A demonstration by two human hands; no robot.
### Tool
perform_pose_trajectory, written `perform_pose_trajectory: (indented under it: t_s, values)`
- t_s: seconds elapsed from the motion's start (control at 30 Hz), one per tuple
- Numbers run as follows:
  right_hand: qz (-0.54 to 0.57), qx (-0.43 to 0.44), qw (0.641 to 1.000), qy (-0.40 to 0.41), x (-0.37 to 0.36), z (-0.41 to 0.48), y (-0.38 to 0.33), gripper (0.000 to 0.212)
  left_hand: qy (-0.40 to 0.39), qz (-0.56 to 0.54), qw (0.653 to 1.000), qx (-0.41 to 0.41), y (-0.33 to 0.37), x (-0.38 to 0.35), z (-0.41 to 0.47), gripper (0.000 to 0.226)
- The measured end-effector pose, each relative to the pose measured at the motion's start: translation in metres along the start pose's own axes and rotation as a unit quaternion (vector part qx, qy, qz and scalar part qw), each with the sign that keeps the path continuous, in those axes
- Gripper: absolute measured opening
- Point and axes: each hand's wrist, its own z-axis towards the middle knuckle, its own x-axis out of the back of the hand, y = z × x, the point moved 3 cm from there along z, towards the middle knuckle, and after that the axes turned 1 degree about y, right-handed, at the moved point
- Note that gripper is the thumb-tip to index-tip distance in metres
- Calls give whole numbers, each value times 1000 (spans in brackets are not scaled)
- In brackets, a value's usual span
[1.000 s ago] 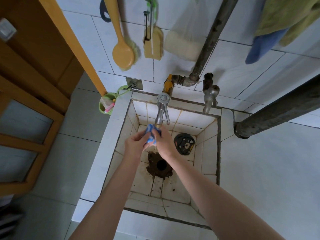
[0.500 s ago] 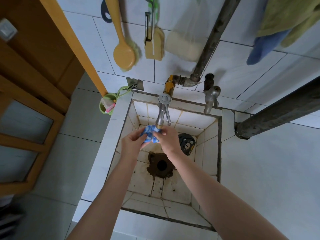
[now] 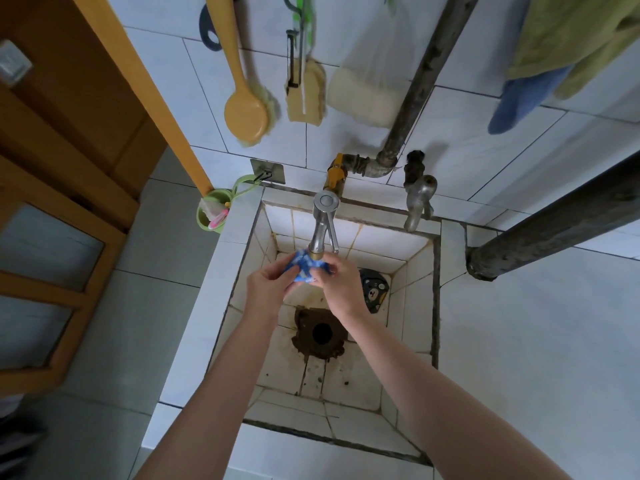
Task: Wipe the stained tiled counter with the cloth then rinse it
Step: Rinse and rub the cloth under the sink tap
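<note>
We hold cloth (image 3: 304,268) bunched between left hand (image 3: 268,289) and right hand (image 3: 341,284), fingers pinching it, directly under tap (image 3: 320,233) spout.

Both forearms are bare and extend forward from the lower edge of the view, converging toward the middle. Left hand (image 3: 268,289): wrist bent slightly inward, back of the hand facing the camera, fingers curled and pinched closed around the cloth (image 3: 304,268). Right hand (image 3: 341,285): knuckles up, thumb side toward the left hand, fingers likewise clenched on the cloth. The two hands sit just beside each other, fingertips nearly meeting. Right forearm crosses the view at a steeper diagonal than the left.
</note>
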Motion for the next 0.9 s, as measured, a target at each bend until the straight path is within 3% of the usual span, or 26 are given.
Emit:
perform_pose_trajectory:
  t_s: [0.1,0.2,0.27,0.4,0.5,0.53,0.67,0.83,0.9]
  values:
    - [8,-41,999,8,-2,8,0,13,2,-7,1000,13,-2,3,-1,32]
    - [-16,-70,997,25,-7,16,0,22,-1,-23,1000,18,-1,4,-2,32]
    - [32,-77,996,24,-9,16,-1,24,11,-44,999,12,2,4,-3,33]
    - [111,-109,987,-51,-14,5,0,22,34,-56,998,4,4,5,-3,34]
    - [243,-136,957,-80,-16,-2,0,13,20,-50,999,0,0,6,-4,35]
    - [233,-128,961,-74,-15,-2,0,15,17,-46,999,-2,-2,6,-5,35]
    - [18,-53,998,2,-6,1,-1,21,2,22,1000,-20,-5,5,-7,34]
    - [47,-67,994,69,0,8,4,16,10,73,997,-36,-6,1,-7,32]
    - [74,-66,994,48,-2,4,5,15,23,99,993,-53,-6,-1,-5,31]
